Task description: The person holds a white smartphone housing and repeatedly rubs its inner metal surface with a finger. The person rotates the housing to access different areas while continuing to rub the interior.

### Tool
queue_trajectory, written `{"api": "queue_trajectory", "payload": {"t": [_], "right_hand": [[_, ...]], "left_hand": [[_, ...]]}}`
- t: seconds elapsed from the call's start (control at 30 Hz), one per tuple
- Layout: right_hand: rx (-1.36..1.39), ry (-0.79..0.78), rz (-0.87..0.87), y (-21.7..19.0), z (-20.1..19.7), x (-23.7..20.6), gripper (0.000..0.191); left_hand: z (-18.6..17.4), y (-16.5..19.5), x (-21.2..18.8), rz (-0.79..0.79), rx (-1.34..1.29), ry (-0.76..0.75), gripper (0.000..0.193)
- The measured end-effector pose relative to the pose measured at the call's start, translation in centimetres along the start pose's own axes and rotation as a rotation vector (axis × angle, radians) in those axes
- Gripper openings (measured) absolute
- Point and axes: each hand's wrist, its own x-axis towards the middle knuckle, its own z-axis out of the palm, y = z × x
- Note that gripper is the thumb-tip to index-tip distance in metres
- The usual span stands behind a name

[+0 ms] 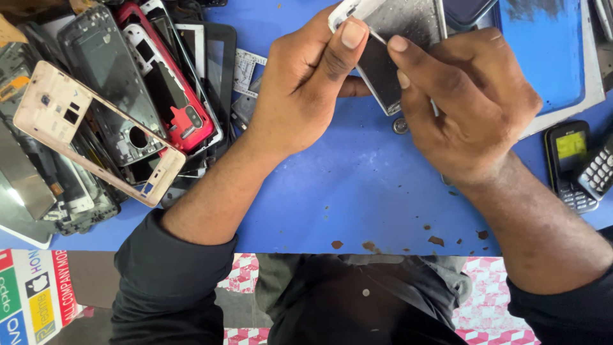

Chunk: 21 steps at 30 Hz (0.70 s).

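Dark sleeves, both hands on a phone panel

Left hand (pixel 300 89) and right hand (pixel 466 108) each hold a narrow grip on the silver phone panel (pixel 402 45) at twelve o'clock above the blue counter (pixel 357 191); stripped frames (pixel 108 108) lie at nine o'clock, panel not yet separated.

Both hands grip a silver phone housing (pixel 399 38) above the blue bench (pixel 357 185): left hand (pixel 300 83), right hand (pixel 466 108); stripped phone frames (pixel 121 108) lie piled leftward.

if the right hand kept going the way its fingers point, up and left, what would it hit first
The phone part it already pinches with the left hand; the right hand has no gap to cross. What lies past it is hidden.
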Motion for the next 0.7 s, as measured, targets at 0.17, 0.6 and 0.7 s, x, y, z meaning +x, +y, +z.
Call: {"api": "queue_trajectory", "payload": {"t": [0.17,0.6,0.7], "right_hand": [[-0.132,-0.005,0.064,0.5,-0.2,-0.3,0.036],[-0.039,0.007,0.023,0.3,-0.3,0.4,0.040],[-0.058,0.007,0.034,0.2,-0.3,0.7,0.037]], "left_hand": [[-0.1,-0.1,0.0,0.019,0.098,0.015,0.047],[0.0,0.3,0.4,0.033,0.110,0.015,0.050],[0.1,0.3,0.3,0.034,0.136,0.005,0.049]]}}
